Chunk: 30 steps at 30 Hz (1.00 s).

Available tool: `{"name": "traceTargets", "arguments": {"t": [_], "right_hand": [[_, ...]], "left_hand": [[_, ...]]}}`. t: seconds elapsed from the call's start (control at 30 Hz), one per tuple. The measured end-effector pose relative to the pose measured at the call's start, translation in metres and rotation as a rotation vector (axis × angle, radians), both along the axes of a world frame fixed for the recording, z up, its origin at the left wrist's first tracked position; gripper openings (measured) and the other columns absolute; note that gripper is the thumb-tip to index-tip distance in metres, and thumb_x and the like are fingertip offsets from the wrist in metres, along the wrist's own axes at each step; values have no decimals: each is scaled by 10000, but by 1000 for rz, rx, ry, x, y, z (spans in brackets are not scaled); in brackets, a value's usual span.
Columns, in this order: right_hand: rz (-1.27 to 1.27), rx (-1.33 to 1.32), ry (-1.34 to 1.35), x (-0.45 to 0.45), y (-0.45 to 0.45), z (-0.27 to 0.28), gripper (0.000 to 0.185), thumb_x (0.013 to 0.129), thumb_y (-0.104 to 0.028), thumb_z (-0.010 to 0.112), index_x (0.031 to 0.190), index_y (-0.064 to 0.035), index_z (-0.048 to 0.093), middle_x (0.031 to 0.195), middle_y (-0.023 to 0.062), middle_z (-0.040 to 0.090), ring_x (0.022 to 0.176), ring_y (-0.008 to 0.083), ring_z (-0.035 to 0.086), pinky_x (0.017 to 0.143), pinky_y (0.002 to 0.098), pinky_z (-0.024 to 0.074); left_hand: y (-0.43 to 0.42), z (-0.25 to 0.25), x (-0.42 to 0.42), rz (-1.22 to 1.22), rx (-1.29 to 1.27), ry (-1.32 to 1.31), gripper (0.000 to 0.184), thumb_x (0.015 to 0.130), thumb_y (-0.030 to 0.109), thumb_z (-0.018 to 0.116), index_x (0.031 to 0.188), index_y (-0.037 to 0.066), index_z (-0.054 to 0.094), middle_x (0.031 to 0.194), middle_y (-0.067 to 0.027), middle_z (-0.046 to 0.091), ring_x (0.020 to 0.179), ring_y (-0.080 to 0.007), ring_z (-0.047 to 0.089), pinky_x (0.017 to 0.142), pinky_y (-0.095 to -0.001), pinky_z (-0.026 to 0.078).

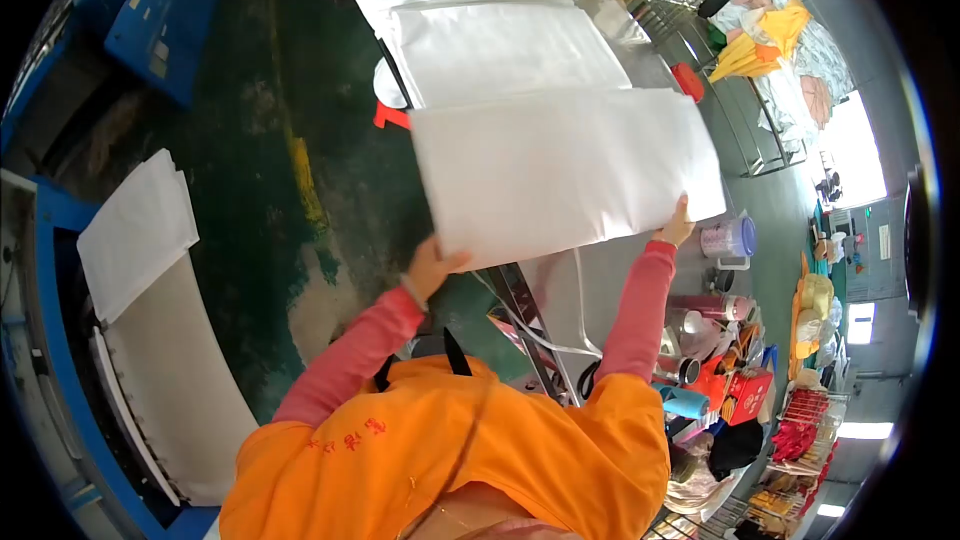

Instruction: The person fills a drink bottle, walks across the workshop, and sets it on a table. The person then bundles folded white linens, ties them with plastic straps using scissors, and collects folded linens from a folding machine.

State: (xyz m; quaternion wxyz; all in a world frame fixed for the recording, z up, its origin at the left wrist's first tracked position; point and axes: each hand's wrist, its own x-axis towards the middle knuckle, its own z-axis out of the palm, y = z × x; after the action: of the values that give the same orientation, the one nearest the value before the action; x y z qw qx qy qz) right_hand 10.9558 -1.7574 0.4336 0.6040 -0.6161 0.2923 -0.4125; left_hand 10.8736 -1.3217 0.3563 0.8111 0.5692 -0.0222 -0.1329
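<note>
Both hands grip a flat, folded white sheet [570,170], which may be cloth. My left hand [434,268] pinches its near left corner, thumb on top. At the near right corner, my right hand [677,224] has its thumb over the edge and its other fingers underneath. The far edge of the sheet meets a stack of similar white sheets [505,50] on the metal table [560,285]. What lies under the held sheet is hidden.
At the left, a blue machine [62,270] has a white sheet [140,230] on its pale bed. A purple-lidded jug [728,238], a blue bottle [684,402] and a red box [748,395] stand at the right. Farther back is a wire cart [755,130] with cloth.
</note>
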Motion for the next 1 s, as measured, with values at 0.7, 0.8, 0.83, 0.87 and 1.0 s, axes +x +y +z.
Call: {"name": "traceTargets", "arguments": {"t": [0.7,0.8,0.83,0.87,1.0], "right_hand": [[896,-1474,596,2,238,-122,721,752,-514,505,1337,-162,272,1398,137,186,1290,322,158,996,538,149],[903,-1438,569,3,236,-121,716,748,-512,510,1330,-159,288,1396,137,190,1283,325,179,987,548,162],[901,-1387,522,1,235,-117,635,770,-440,526,1298,-139,342,1374,141,246,1265,331,224,998,521,170],[908,-1301,457,1,230,-121,595,783,-406,521,1283,-127,360,1343,144,294,1240,340,264,993,507,193],[837,-790,273,4,210,-142,453,833,-293,495,1232,-94,413,1198,137,472,1120,335,425,950,442,303]], "left_hand": [[0,-123,110,123,293,111,314,780,163,594,1066,57,520,838,-50,587,671,-96,526,532,-222,413],[-41,-105,170,255,192,-12,438,703,107,646,1108,30,499,1037,-119,549,868,-201,555,749,-319,462],[-46,-98,183,224,410,-20,439,687,147,662,1082,26,512,1030,-122,541,873,-224,554,759,-333,453],[-50,-90,189,190,629,-29,446,671,187,677,1057,23,525,1024,-124,533,879,-246,553,769,-346,444],[-63,-53,184,263,1139,-200,393,634,242,678,941,32,551,889,-117,546,840,-277,541,758,-386,420]]}}
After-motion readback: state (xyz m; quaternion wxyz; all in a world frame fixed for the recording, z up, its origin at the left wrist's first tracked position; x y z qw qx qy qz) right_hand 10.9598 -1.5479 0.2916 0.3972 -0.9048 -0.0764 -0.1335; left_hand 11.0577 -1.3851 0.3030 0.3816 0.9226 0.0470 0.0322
